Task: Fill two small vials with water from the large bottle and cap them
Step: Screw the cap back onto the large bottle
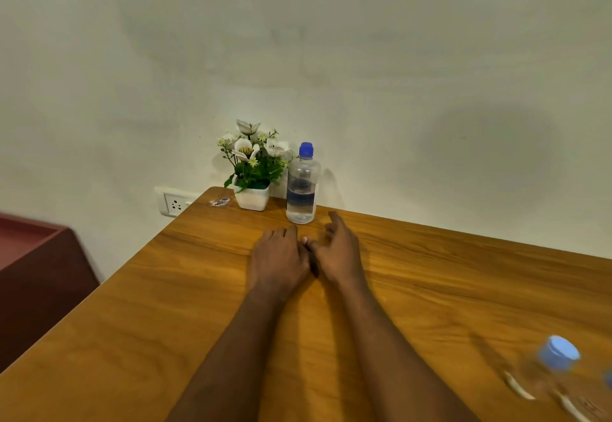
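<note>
I seem to be in a plain room of a home or small office: my wooden surface (185,289) stands against a bare off-white wall (364,57), a small white pot of artificial flowers (251,170) decorates its far corner, a wall socket (174,204) sits beside it, and reddish-brown furniture (36,276) stands to my left

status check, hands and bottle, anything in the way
Left hand and right hand side by side on the table, holding nothing visible. Capped bottle upright just beyond. Flower pot beside it, not blocking.
</note>
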Motion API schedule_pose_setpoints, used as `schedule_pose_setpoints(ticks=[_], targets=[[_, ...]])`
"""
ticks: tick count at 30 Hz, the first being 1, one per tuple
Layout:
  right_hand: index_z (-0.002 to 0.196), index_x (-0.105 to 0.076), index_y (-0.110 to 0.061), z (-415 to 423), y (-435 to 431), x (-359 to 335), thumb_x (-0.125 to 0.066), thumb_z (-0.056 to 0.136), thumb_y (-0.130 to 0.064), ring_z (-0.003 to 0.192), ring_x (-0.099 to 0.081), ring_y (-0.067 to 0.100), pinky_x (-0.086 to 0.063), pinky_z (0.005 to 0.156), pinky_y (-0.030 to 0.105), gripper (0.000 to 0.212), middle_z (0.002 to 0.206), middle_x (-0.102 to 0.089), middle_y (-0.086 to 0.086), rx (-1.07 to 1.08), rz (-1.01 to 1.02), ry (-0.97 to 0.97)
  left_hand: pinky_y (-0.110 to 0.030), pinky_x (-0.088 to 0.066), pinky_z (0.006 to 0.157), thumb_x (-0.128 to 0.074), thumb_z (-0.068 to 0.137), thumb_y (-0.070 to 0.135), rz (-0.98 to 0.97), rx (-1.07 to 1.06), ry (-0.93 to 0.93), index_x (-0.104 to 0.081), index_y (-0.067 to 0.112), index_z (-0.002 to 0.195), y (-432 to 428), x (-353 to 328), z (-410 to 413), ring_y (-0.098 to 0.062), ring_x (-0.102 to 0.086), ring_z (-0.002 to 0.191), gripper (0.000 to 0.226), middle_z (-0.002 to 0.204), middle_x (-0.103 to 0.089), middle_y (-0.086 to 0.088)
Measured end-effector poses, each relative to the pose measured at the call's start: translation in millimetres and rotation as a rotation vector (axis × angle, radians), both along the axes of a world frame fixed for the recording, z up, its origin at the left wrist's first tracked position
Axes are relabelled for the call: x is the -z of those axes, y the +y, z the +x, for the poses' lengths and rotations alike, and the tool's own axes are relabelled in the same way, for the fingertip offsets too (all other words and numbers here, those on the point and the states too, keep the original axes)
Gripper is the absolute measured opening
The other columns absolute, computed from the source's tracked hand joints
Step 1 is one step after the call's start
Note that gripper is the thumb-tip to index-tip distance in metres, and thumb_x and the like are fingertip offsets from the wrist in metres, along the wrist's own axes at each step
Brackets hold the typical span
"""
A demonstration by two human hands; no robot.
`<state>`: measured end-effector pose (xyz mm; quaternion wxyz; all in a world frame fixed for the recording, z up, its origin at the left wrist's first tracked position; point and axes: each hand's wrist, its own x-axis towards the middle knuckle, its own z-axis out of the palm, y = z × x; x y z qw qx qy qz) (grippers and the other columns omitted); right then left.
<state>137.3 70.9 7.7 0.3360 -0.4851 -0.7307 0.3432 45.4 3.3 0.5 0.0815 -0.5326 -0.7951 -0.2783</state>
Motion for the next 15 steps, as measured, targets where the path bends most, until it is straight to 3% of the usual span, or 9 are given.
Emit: schedule_pose_setpoints(ticks=[6, 11, 15], targets=[[0.147, -0.041, -0.02, 34.9, -41.4, -3.2, -0.072, 0.088, -0.023, 0.128, -0.055, 0.019, -0.046, 0.1, 0.029, 0.067, 0.141, -0.056, 0.007, -0.019, -0.036, 0.057, -0.034, -0.046, 0.089, -0.042, 0.095, 0.034, -0.03, 0.066, -0.057, -0.053, 0.017, 0.125, -41.5, -5.9, 35.7, -0.018, -0.052, 0.105, 0.036, 0.118, -0.06, -0.003], [0.141, -0.051, -0.014, 74.2, -84.6, -5.3, -0.069, 0.09, -0.019, 0.118, -0.06, 0.017, -0.047, 0.093, 0.023, 0.054, 0.132, -0.062, 0.008, -0.026, -0.07, 0.134, -0.037, -0.046, 0.084, -0.049, 0.093, 0.026, 0.078, 0.1, -0.3, -0.063, 0.015, 0.107, -84.5, -12.0, 83.1, -0.021, -0.056, 0.095, 0.023, 0.101, -0.064, -0.004], [0.133, -0.059, -0.009, 116.2, -125.9, -5.3, -0.064, 0.093, -0.015, 0.113, -0.063, 0.017, -0.049, 0.09, 0.021, 0.041, 0.124, -0.067, 0.01, 0.004, -0.069, 0.189, -0.037, -0.047, 0.085, -0.05, 0.094, 0.025, 0.107, 0.126, -0.38, -0.065, 0.016, 0.112, -118.3, -13.4, 127.3, -0.021, -0.058, 0.097, 0.025, 0.105, -0.065, -0.005]])
